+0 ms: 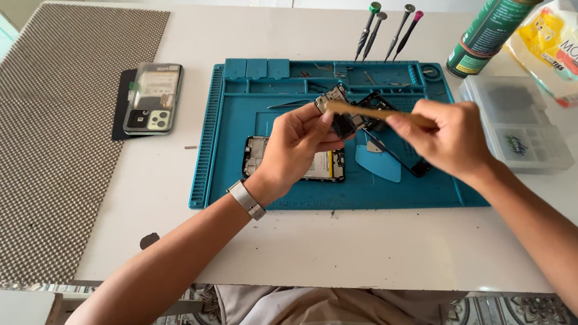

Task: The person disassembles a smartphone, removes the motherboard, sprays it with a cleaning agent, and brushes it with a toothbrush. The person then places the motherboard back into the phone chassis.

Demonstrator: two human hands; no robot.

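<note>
My left hand (294,144) holds a small phone circuit board (335,101) up above a blue repair mat (232,154). My right hand (445,137) grips a thin wooden-handled tool (369,111) whose tip rests against the board. Under my hands an opened phone body (325,166) lies on the mat, partly hidden by my left hand. A blue triangular pick (378,161) and a dark phone part (405,158) lie next to it.
Several screwdrivers (389,29) stand at the mat's back edge. A phone back cover (153,98) lies to the left on the white table, beside a brown woven mat (27,152). A green spray can (507,11), a snack bag (568,51) and a clear parts box (518,123) sit at the right.
</note>
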